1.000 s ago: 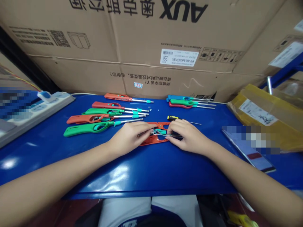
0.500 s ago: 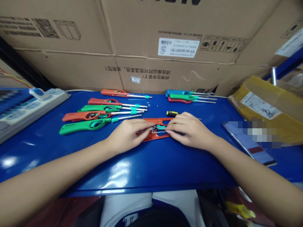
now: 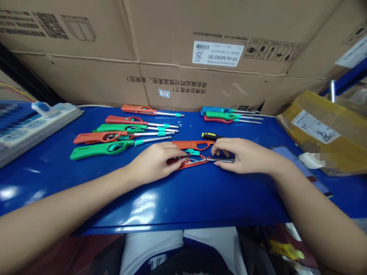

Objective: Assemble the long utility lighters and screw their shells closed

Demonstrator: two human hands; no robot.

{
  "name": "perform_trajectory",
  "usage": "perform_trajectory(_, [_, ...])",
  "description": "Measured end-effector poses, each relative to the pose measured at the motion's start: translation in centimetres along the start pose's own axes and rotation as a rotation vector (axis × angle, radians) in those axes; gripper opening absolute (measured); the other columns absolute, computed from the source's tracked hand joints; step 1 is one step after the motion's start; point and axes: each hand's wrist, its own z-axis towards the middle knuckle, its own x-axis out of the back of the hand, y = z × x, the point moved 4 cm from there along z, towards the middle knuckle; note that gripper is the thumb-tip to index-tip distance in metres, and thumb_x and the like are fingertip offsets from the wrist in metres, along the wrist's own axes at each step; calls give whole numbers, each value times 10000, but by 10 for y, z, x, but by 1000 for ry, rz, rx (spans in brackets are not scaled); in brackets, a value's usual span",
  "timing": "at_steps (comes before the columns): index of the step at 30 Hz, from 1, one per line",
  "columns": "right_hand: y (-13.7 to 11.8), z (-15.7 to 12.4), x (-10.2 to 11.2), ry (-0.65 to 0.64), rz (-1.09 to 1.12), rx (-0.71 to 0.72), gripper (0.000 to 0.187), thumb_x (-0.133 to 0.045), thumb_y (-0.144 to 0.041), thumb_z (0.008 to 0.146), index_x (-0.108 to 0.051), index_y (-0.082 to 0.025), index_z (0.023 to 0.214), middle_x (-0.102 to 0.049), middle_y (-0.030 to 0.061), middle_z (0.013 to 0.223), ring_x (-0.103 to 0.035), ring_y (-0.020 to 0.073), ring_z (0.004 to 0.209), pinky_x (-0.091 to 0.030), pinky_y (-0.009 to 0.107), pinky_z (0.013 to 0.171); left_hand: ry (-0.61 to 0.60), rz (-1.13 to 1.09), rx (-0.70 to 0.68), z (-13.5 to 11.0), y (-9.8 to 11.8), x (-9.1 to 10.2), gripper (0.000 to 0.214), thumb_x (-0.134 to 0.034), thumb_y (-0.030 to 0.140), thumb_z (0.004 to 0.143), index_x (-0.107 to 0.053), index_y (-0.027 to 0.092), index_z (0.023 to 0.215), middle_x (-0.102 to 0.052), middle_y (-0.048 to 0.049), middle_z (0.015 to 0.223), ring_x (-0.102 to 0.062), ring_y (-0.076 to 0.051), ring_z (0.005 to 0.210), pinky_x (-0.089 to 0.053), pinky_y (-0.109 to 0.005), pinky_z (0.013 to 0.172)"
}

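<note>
Just left of centre, the fingers of my left hand (image 3: 153, 162) are closed at the rear of an opened orange lighter shell half (image 3: 192, 165), which shows thin wires inside. A metal lighter tube (image 3: 219, 160) extends right from this half. Around the tube, my right hand (image 3: 248, 154) has its thumb and curled fingers apart, with a gap visible between them. Behind lies the other orange shell half (image 3: 190, 144). A small turquoise piece (image 3: 193, 152) is between the halves. What exactly my left fingertips pinch is partly hidden.
Several long lighters (image 3: 100, 149) lie in a group on the left of the blue table (image 3: 172, 202); more (image 3: 219, 115) are stacked behind. A black-and-yellow screwdriver (image 3: 210, 136) lies behind my right hand. Around stand a power strip (image 3: 37, 128), phone (image 3: 298, 164), yellow package (image 3: 327, 131) and carton (image 3: 169, 49).
My right hand has moved right from the shell's middle and its fingers have parted, uncovering the metal tube. The rear shell half now lies more apart. My left hand stays nearly in place.
</note>
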Motion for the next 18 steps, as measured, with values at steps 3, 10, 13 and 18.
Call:
perform_trajectory(3, [6, 1, -2, -63, 41, -40, 91, -635, -264, 887, -674, -205, 943, -676, 24, 855, -575, 148, 699, -413, 266, 609, -45, 43, 5, 0, 2, 0, 201, -591, 223, 974, -755, 146, 1062, -745, -73, 906, -694, -176, 802, -561, -284, 737])
perform_trajectory(10, [8, 3, -3, -41, 100, -13, 96, -599, -186, 901, -692, -201, 925, -714, 39, 936, -626, 160, 771, -459, 282, 680, -143, 72, 69, -1, 3, 2, 382, -644, 443, 949, -706, 164, 1203, -753, -85, 1026, -718, -203, 852, -562, -279, 725])
perform_trajectory(13, [9, 2, -4, -42, 95, -11, 69, -608, -181, 898, -673, -195, 916, -705, 40, 941, -619, 163, 784, -465, 285, 693, -174, 87, 55, -3, 2, 0, 384, -673, 386, 929, -677, 192, 1260, -752, -73, 1074, -726, -207, 899, -560, -259, 724])
perform_trajectory(18, [9, 2, -4, -23, 83, -5, 86, -630, -203, 908, -679, -203, 978, -704, 43, 1001, -630, 180, 860, -485, 305, 756, -158, 88, 43, -4, 0, -1, 329, -673, 350, 930, -700, 198, 1221, -755, -69, 1097, -727, -217, 936, -576, -292, 780])
